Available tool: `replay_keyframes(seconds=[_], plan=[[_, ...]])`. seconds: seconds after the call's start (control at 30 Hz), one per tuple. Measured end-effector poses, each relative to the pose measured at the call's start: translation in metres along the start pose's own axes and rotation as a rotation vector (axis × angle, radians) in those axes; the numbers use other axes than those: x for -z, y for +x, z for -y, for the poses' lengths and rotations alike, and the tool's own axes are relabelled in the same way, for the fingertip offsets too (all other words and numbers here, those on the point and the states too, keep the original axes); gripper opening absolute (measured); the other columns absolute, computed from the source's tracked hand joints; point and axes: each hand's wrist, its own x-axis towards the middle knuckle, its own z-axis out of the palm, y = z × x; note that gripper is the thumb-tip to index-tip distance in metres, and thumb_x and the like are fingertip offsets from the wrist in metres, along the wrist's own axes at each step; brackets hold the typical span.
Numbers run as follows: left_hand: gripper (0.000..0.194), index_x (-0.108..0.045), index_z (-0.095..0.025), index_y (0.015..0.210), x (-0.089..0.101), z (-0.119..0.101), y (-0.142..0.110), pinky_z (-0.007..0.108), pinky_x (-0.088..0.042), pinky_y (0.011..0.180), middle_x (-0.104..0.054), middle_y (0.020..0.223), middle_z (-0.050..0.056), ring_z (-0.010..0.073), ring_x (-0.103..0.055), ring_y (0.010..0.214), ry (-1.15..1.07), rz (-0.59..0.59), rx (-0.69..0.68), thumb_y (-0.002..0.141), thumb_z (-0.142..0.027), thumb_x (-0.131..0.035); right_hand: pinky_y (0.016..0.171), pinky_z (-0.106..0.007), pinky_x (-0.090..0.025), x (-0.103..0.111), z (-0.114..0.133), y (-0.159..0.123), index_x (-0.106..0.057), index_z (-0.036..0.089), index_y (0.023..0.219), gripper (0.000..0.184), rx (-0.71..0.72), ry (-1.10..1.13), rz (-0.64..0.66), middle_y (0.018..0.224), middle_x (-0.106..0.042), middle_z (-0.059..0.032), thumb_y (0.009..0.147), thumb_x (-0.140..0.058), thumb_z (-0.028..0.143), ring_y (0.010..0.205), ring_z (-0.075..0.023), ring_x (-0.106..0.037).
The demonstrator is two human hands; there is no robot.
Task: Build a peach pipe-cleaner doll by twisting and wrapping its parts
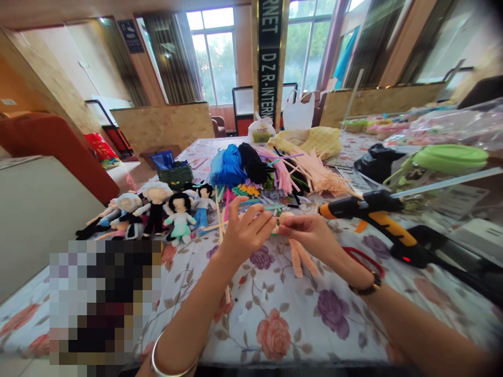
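Near the middle of the table my two hands meet at the fingertips. My right hand (pixel 308 233) is closed in a pinch on a peach pipe-cleaner figure (pixel 297 262), whose two fuzzy strands hang below the palm. A small pale part shows at its fingertips. My left hand (pixel 249 228) comes in from the other side, index finger raised and the other fingers bent toward that part. Its thumb is mostly hidden, and what it pinches is too small to make out. Just beyond the hands lie loose green and blue pipe cleaners (pixel 261 201).
Several pipe-cleaner dolls (pixel 179 217) lie at left, by a dark green basket (pixel 175 175). Bundles of blue (pixel 230 163), black and peach pipe cleaners (pixel 320 173) lie behind. At right are a glue gun (pixel 379 222) with a red light and a green-lidded container (pixel 450 157).
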Motion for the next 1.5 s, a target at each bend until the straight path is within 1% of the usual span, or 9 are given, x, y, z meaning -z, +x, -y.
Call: replay_keyframes(seconds=[0.13, 0.3, 0.43, 0.67, 0.87, 1.2, 1.33, 1.4, 1.5], plan=[[0.007, -0.058, -0.016, 0.078, -0.001, 0.001, -0.001, 0.043, -0.036, 0.095, -0.068, 0.072, -0.003, 0.0136, -0.061, 0.075, -0.006, -0.003, -0.003, 0.082, -0.01, -0.057, 0.066, -0.031, -0.04, 0.001, -0.003, 0.003, -0.071, 0.022, 0.065, 0.007, 0.106, -0.068, -0.025, 0.066, -0.065, 0.0001, 0.07, -0.07, 0.026, 0.066, -0.0171, -0.055], [0.004, -0.058, -0.016, 0.082, -0.003, 0.001, -0.004, 0.042, -0.037, 0.092, -0.068, 0.072, -0.002, 0.0141, -0.06, 0.076, 0.037, -0.002, 0.079, 0.081, -0.013, -0.059, 0.071, -0.03, -0.044, -0.004, -0.003, 0.002, -0.073, 0.021, 0.075, 0.022, -0.072, 0.297, -0.058, 0.074, -0.067, -0.0018, 0.072, -0.068, 0.042, 0.071, -0.0151, -0.057], [0.004, -0.058, -0.016, 0.083, -0.004, -0.002, -0.005, 0.04, -0.037, 0.09, -0.067, 0.072, -0.001, 0.0138, -0.059, 0.075, 0.045, 0.016, 0.099, 0.082, -0.012, -0.058, 0.07, -0.025, -0.045, -0.015, -0.002, 0.0, -0.073, 0.021, 0.072, 0.022, -0.184, 0.644, -0.12, 0.075, -0.067, -0.0009, 0.066, -0.074, 0.041, 0.069, -0.0108, -0.056], [0.007, -0.06, -0.015, 0.086, -0.007, -0.006, -0.008, 0.04, -0.037, 0.091, -0.067, 0.073, -0.001, 0.014, -0.058, 0.077, 0.009, 0.014, 0.06, 0.081, -0.011, -0.059, 0.068, -0.02, -0.046, -0.025, -0.001, -0.003, -0.073, 0.02, 0.07, 0.02, -0.28, 0.848, -0.194, 0.075, -0.067, 0.0002, 0.057, -0.081, 0.034, 0.068, -0.0082, -0.058], [0.006, -0.06, -0.014, 0.085, -0.005, -0.006, -0.006, 0.041, -0.037, 0.089, -0.068, 0.073, -0.001, 0.0143, -0.059, 0.075, 0.017, 0.003, 0.033, 0.08, -0.009, -0.059, 0.067, -0.024, -0.047, -0.022, -0.002, -0.003, -0.071, 0.018, 0.069, 0.023, -0.276, 0.734, -0.165, 0.074, -0.066, -0.0016, 0.058, -0.08, 0.037, 0.067, -0.0112, -0.058], [0.006, -0.059, -0.016, 0.079, -0.003, -0.005, -0.003, 0.044, -0.037, 0.091, -0.067, 0.069, -0.004, 0.0143, -0.06, 0.075, 0.063, -0.02, -0.005, 0.08, -0.01, -0.06, 0.056, -0.027, -0.039, -0.007, -0.003, 0.0, -0.063, 0.017, 0.058, 0.024, -0.058, 0.177, 0.066, 0.057, -0.056, 0.0008, 0.069, -0.068, 0.038, 0.056, -0.0112, -0.048], [0.008, -0.059, -0.015, 0.079, -0.004, -0.005, -0.004, 0.044, -0.037, 0.093, -0.067, 0.069, -0.004, 0.0137, -0.06, 0.075, 0.045, -0.017, -0.043, 0.078, -0.007, -0.061, 0.054, -0.027, -0.036, -0.005, -0.001, 0.001, -0.063, 0.018, 0.057, 0.019, 0.046, -0.102, -0.008, 0.054, -0.053, 0.0013, 0.072, -0.065, 0.031, 0.054, -0.0118, -0.044], [0.007, -0.059, -0.015, 0.08, -0.004, -0.004, -0.004, 0.043, -0.037, 0.092, -0.067, 0.071, -0.003, 0.014, -0.06, 0.076, 0.05, -0.016, -0.013, 0.079, -0.009, -0.06, 0.056, -0.027, -0.038, -0.007, 0.001, 0.001, -0.065, 0.019, 0.06, 0.02, 0.024, -0.048, -0.041, 0.055, -0.055, 0.0011, 0.072, -0.066, 0.035, 0.055, -0.0124, -0.047], [0.005, -0.059, -0.016, 0.081, -0.005, -0.002, -0.006, 0.042, -0.037, 0.09, -0.067, 0.071, -0.002, 0.0141, -0.058, 0.075, 0.055, -0.006, 0.053, 0.081, -0.011, -0.059, 0.065, -0.028, -0.046, -0.009, 0.0, 0.001, -0.07, 0.019, 0.071, 0.027, -0.109, 0.312, -0.048, 0.069, -0.065, -0.002, 0.073, -0.066, 0.046, 0.065, -0.014, -0.057]])
